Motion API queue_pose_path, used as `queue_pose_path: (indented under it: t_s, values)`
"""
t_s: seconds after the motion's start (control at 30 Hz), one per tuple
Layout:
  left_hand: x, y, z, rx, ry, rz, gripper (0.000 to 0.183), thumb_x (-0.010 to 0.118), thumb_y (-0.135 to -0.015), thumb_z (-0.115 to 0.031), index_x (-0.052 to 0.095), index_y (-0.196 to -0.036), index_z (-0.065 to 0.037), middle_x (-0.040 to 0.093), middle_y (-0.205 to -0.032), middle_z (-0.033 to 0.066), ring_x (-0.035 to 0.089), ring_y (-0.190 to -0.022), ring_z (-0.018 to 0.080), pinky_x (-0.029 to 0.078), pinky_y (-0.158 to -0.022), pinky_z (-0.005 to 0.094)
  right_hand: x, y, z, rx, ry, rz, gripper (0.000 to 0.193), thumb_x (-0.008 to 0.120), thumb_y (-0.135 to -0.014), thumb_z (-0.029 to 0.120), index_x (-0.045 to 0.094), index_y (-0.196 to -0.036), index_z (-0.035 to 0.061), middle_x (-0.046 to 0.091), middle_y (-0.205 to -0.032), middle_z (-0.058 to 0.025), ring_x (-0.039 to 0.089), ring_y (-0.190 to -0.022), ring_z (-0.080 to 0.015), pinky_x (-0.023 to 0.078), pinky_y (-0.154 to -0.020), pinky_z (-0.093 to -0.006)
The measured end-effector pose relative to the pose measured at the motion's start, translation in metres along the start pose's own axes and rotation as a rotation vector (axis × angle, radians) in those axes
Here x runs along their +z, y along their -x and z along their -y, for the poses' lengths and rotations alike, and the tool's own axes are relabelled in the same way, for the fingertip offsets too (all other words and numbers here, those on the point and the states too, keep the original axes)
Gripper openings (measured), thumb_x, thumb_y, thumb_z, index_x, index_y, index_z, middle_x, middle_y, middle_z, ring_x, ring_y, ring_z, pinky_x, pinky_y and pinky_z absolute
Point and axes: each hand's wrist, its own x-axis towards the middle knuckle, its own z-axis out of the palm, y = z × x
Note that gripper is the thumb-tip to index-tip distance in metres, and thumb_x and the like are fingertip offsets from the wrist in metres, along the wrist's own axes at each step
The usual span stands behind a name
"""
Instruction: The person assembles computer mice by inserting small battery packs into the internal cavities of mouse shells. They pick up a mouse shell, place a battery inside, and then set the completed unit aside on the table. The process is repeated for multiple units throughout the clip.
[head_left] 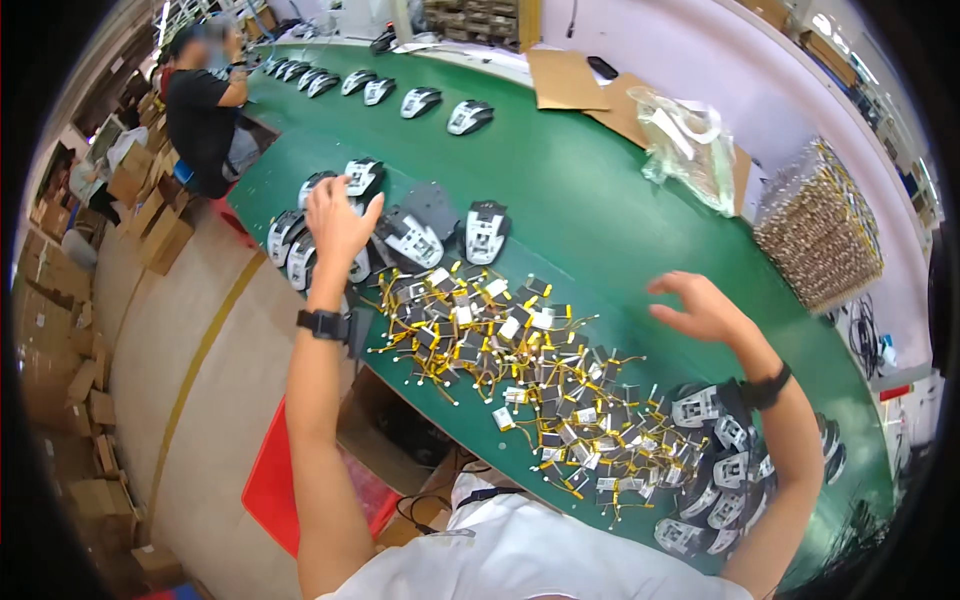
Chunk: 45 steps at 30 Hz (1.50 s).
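My left hand (338,222) is over a group of black-and-white computer mouse shells at the left of the bench, thumb apart from its fingers. One mouse shell (365,177) stands just beyond its fingertips; whether the fingers touch a shell is hard to see. Right of that hand lie two more, a tilted mouse shell (412,238) and an upright one (486,232). My right hand (703,308) hovers over the green bench (590,240), thumb and fingers apart, holding nothing. Between my arms spreads a pile of small battery packs (540,350) with yellow tape and thin wires.
More mouse shells (728,470) are stacked under my right forearm. A row of mice (420,101) runs along the far side toward a seated person (205,110). Cardboard sheets (567,80), a clear plastic bag (690,145) and a tall stack of parts (820,230) line the wall. A red bin (270,480) stands below.
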Motion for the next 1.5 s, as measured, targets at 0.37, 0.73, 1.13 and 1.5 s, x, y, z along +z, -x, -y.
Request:
queue_pose_path:
  t_s: [0.37, 0.73, 1.13, 1.5]
  values:
    - [-0.010, 0.097, 0.047, -0.949, 0.647, -0.087, 0.084, 0.060, -0.090, -0.054, 0.037, -0.140, 0.010, 0.043, -0.142, 0.0294, 0.041, -0.134, 0.0359, 0.032, -0.111, 0.0411, -0.015, 0.080, 0.034, 0.235, -0.084, -0.213, 0.042, 0.065, -0.086, 0.015, 0.057, -0.125, 0.0034, 0.063, -0.121, -0.0124, 0.059, -0.114, -0.0264, 0.048, -0.090, -0.0373]
    - [-0.003, 0.124, 0.055, -0.981, 0.865, -0.502, 0.043, 0.063, -0.090, -0.018, 0.047, -0.123, 0.004, 0.054, -0.121, 0.0149, 0.054, -0.113, 0.0248, 0.042, -0.100, 0.0356, -0.013, 0.118, 0.059, 0.231, -0.134, -0.125, 0.041, 0.066, -0.084, 0.016, 0.059, -0.123, 0.0036, 0.065, -0.118, -0.0111, 0.061, -0.110, -0.0262, 0.049, -0.089, -0.0369]
    - [0.050, -0.182, -0.075, 0.114, 0.067, 0.563, 0.054, 0.070, -0.074, -0.042, 0.068, -0.113, -0.004, 0.069, -0.112, 0.0220, 0.066, -0.104, 0.0366, 0.052, -0.091, 0.0411, 0.007, 0.143, 0.080, 0.100, -0.100, -0.075, 0.010, 0.064, -0.084, 0.011, 0.064, -0.088, 0.0023, 0.069, -0.094, -0.0145, 0.065, -0.088, -0.0354, 0.052, -0.079, -0.0418]
    - [0.258, -0.158, -0.175, -0.044, 0.108, 0.667, 0.098, 0.077, -0.076, -0.047, 0.027, -0.149, -0.004, 0.045, -0.144, 0.0254, 0.051, -0.127, 0.0442, 0.044, -0.105, 0.0493, 0.029, 0.256, 0.108, 0.580, -0.201, -0.315, 0.019, 0.070, -0.080, 0.018, 0.069, -0.093, 0.0041, 0.070, -0.091, -0.0123, 0.067, -0.086, -0.0333, 0.052, -0.079, -0.0388]
